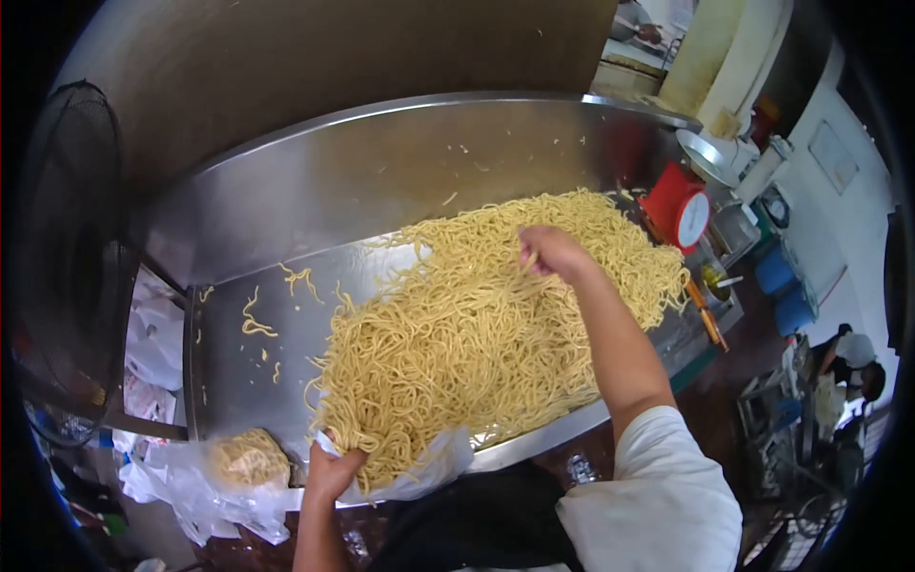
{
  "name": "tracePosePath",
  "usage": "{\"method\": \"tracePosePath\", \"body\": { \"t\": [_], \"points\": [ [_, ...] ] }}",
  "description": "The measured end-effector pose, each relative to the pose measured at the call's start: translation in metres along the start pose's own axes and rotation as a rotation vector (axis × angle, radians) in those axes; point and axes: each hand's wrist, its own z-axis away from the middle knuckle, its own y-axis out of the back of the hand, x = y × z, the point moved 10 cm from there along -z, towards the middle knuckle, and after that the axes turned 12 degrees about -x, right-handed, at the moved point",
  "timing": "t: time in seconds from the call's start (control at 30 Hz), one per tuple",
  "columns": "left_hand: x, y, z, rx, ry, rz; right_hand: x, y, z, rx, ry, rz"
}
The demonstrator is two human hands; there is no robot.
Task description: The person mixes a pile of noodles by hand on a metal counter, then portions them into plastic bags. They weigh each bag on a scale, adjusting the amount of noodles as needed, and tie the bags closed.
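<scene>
A large heap of yellow noodles point(448, 324) is spread over a steel-walled metal table point(238, 357). Close to my body, my left hand point(335, 470) grips the rim of a clear plastic bag point(434, 469), whose mouth lies against the near edge of the heap with noodles in it. My right hand point(553, 253) is over the far part of the heap, fingers curled closed, with a pale noodle strand showing at the fingertips. Its palm side is partly hidden.
A filled bag of noodles point(250, 458) sits at the table's near left corner beside loose plastic bags point(172, 481). A fan point(71, 257) stands at left. On the right are a red dial scale point(675, 205) and a wooden stick point(706, 315). Another person point(848, 362) is at far right.
</scene>
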Motion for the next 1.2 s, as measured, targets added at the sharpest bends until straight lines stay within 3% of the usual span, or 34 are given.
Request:
{"method": "tracePosePath", "body": {
  "t": [0.1, 0.2, 0.3, 0.37, 0.5, 0.57, 0.7, 0.73, 0.8, 0.87, 0.93, 0.97, 1.0, 1.03, 1.1, 1.13, 1.2],
  "points": [
    [0.011, -0.002, -0.003, -0.028, -0.013, -0.042, -0.091, 0.020, 0.062, 0.081, 0.323, -0.066],
    [0.006, -0.001, -0.006, -0.059, -0.027, -0.047, -0.176, 0.021, 0.119, 0.091, 0.648, 0.087],
    [-0.029, 0.008, -0.005, -0.003, 0.158, -0.113, -0.212, -0.020, 0.139, -0.068, 0.602, 0.214],
    [-0.020, 0.002, -0.007, -0.065, -0.004, -0.136, -0.219, -0.063, 0.131, -0.235, 0.537, 0.269],
    [-0.051, -0.001, -0.009, -0.044, 0.059, -0.266, -0.233, -0.170, 0.096, -0.473, 0.520, 0.411],
    [-0.032, 0.003, -0.003, 0.051, -0.115, -0.258, -0.240, -0.249, 0.059, -0.577, 0.528, 0.452],
    [-0.024, 0.003, 0.001, 0.082, -0.187, -0.261, -0.249, -0.364, 0.000, -0.687, 0.501, 0.440],
    [-0.018, 0.003, 0.004, 0.081, -0.186, -0.253, -0.248, -0.394, -0.019, -0.687, 0.575, 0.544],
    [-0.005, 0.006, 0.009, 0.085, -0.185, -0.241, -0.228, -0.421, -0.046, -0.683, 0.639, 0.642],
    [-0.003, 0.007, 0.008, 0.018, -0.157, -0.234, -0.186, -0.441, -0.044, -0.646, 0.707, 1.323],
    [0.001, 0.009, 0.009, -0.036, -0.137, -0.228, -0.120, -0.434, -0.008, -1.108, 0.427, 1.227],
    [0.005, 0.008, 0.011, -0.071, -0.125, -0.329, -0.042, -0.424, -0.032, -1.222, 0.146, 1.224],
    [0.008, 0.008, 0.013, -0.106, -0.110, -0.430, -0.016, -0.397, -0.012, -1.223, 0.008, 1.242],
    [0.012, 0.015, 0.019, -0.101, -0.109, -0.430, -0.019, -0.379, 0.007, -1.167, 0.074, 1.030],
    [0.033, 0.025, 0.033, -0.032, -0.178, -0.687, 0.031, -0.340, 0.004, -1.203, -0.019, 0.745],
    [0.043, 0.026, 0.033, -0.042, -0.169, -0.689, 0.042, -0.336, 0.017, -1.209, -0.024, 0.732],
    [0.052, 0.035, 0.023, -0.036, -0.050, -0.452, 0.020, -0.317, 0.053, -0.912, 0.397, 1.098]
  ]
}}
